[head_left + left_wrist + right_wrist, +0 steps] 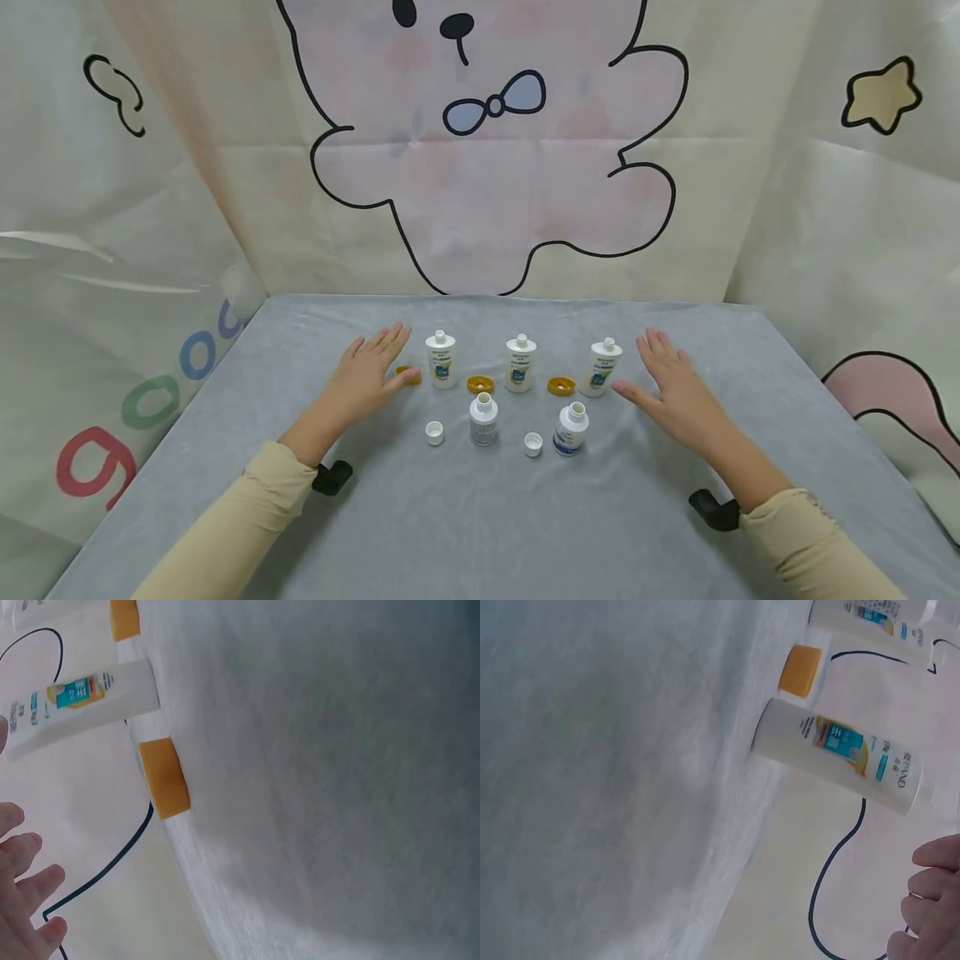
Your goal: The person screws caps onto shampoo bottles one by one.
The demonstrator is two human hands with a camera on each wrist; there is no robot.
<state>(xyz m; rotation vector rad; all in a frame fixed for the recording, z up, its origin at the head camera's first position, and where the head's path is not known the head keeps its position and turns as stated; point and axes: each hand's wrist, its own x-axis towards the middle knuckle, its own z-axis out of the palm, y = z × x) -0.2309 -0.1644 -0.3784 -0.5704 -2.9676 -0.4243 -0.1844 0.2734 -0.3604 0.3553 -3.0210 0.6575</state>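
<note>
My left hand (366, 377) is held out with straight fingers over the left of the table, holding nothing. In the head view its thumb partly covers one yellow cap (403, 370); the left wrist view shows that yellow cap (164, 778) apart from the fingers. My right hand (684, 404), also straight-fingered and holding nothing, is beside the rightmost of three upright white bottles, this bottle (601, 368) being nearest. The left bottle (442, 362) and middle bottle (520, 365) stand in line with it. Two more yellow caps, one (481, 384) and another (561, 386), lie between them.
In front stand two smaller uncapped bottles, a left one (483, 421) and a right one (571, 432). Small white caps, one (434, 432) and another (533, 444), lie to their left. Grey cloth (487, 533) covers the table. A printed curtain (525, 192) hangs behind.
</note>
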